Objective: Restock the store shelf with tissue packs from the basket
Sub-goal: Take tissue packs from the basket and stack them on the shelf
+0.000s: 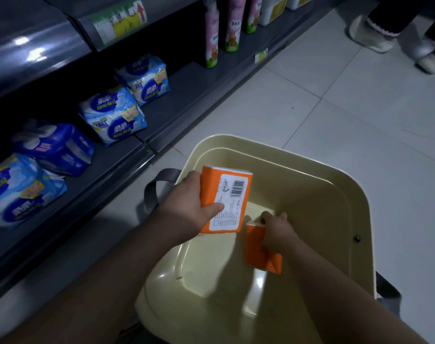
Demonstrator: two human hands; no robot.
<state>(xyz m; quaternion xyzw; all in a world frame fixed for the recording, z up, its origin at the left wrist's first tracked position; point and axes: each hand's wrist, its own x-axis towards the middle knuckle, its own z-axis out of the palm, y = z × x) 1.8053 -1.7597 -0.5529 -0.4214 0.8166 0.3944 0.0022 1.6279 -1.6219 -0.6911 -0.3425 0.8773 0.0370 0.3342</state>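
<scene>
A cream plastic basket (355, 194) with grey handles stands on the floor beside the dark bottom shelf (107, 167). My left hand (186, 202) grips an orange tissue pack (226, 199) with a white barcode label, holding it above the basket's left side. Lower inside the basket, my right hand (277, 229) is closed on a second orange tissue pack (257, 252), which stands tilted near the basket floor. The rest of the basket's inside looks bare.
Blue and white soft packs (112, 115) lie along the bottom shelf at left. Tall pink and green bottles (211, 33) stand further along it. White tiled floor spreads to the right, where a person's feet in light slippers (375, 33) stand at the top right.
</scene>
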